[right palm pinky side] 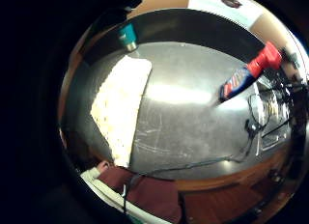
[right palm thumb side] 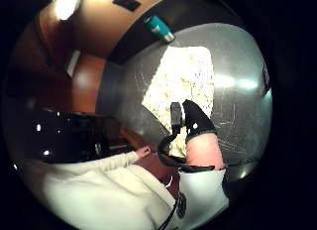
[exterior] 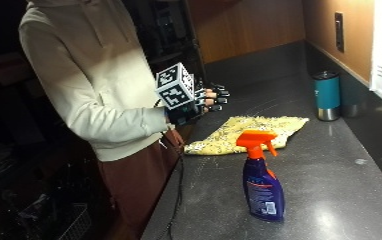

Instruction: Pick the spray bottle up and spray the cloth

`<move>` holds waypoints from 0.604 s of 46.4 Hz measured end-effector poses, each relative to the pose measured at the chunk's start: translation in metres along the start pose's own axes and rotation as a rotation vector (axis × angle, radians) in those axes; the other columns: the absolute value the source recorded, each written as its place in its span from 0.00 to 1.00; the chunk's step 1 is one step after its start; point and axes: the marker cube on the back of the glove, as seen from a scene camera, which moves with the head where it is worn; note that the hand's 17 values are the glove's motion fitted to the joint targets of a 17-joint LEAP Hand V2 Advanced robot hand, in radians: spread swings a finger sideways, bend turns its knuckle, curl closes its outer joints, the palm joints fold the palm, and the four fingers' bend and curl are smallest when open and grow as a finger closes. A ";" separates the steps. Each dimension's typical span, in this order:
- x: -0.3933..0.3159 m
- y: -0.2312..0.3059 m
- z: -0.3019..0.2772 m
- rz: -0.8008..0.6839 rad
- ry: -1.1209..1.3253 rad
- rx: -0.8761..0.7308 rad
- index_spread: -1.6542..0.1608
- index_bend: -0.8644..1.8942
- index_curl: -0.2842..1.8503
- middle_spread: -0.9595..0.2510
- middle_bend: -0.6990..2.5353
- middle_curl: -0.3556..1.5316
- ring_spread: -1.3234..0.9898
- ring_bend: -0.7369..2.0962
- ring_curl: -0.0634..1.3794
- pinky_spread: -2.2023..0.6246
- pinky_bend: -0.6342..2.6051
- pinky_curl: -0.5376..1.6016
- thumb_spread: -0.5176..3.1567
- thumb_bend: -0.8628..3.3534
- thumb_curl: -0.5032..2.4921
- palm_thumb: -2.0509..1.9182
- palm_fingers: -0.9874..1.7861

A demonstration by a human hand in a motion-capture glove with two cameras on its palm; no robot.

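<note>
A blue plastic spray bottle (exterior: pixel 263 185) with an orange trigger head stands upright on the dark speckled countertop (exterior: pixel 324 165) (nozzle pointing away from the person). Well apart from it, a yellow patterned cloth (exterior: pixel 244 134) lies flat and folded near the counter's front edge.

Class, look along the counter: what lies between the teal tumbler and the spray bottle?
Only the near end of the yellow cloth and bare counter lie between the teal tumbler and the spray bottle; the outside view shows this.
</note>
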 end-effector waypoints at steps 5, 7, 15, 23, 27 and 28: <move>0.015 0.005 -0.009 0.063 -0.065 0.107 0.70 0.36 0.28 0.77 0.28 0.35 0.58 0.35 0.19 0.85 0.27 0.40 0.43 0.20 0.30 0.71 0.48; 0.023 0.007 -0.013 0.094 -0.093 0.161 0.71 0.36 0.28 0.77 0.28 0.35 0.58 0.35 0.20 0.85 0.27 0.40 0.43 0.20 0.30 0.71 0.49; 0.048 0.019 -0.021 0.228 -0.146 0.381 0.72 0.36 0.27 0.77 0.28 0.36 0.58 0.37 0.22 0.84 0.28 0.41 0.43 0.20 0.30 0.71 0.51; 0.075 0.025 -0.028 0.340 -0.177 0.521 0.73 0.35 0.25 0.78 0.29 0.37 0.58 0.38 0.24 0.84 0.29 0.42 0.43 0.20 0.31 0.71 0.50; 0.091 0.023 -0.029 0.393 -0.207 0.556 0.74 0.35 0.25 0.78 0.29 0.37 0.58 0.38 0.24 0.84 0.29 0.42 0.43 0.20 0.31 0.71 0.49; 0.094 0.023 -0.029 0.405 -0.214 0.561 0.74 0.35 0.24 0.78 0.29 0.37 0.58 0.39 0.24 0.84 0.29 0.42 0.43 0.20 0.31 0.71 0.49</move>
